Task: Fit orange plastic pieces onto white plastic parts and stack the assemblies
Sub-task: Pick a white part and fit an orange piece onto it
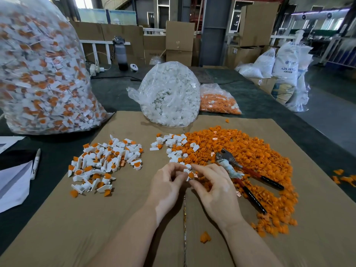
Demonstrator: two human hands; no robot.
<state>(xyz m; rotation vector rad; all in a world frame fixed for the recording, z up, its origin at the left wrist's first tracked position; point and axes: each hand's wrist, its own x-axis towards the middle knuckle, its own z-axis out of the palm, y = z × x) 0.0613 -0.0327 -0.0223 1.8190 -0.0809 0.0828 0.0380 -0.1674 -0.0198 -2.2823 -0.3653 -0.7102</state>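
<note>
Both hands meet at centre frame over the cardboard sheet (134,218). The left hand (165,187) and right hand (213,187) each have fingertips pinched on one small white part (186,171) with an orange piece (191,175) sitting on it. Loose orange pieces (250,157) sprawl to the right with red-handled pliers (248,176) lying on top. Finished assemblies (104,160) are heaped centre-left. Bag of white parts (169,93) is upper centre on the counter (115,93).
</note>
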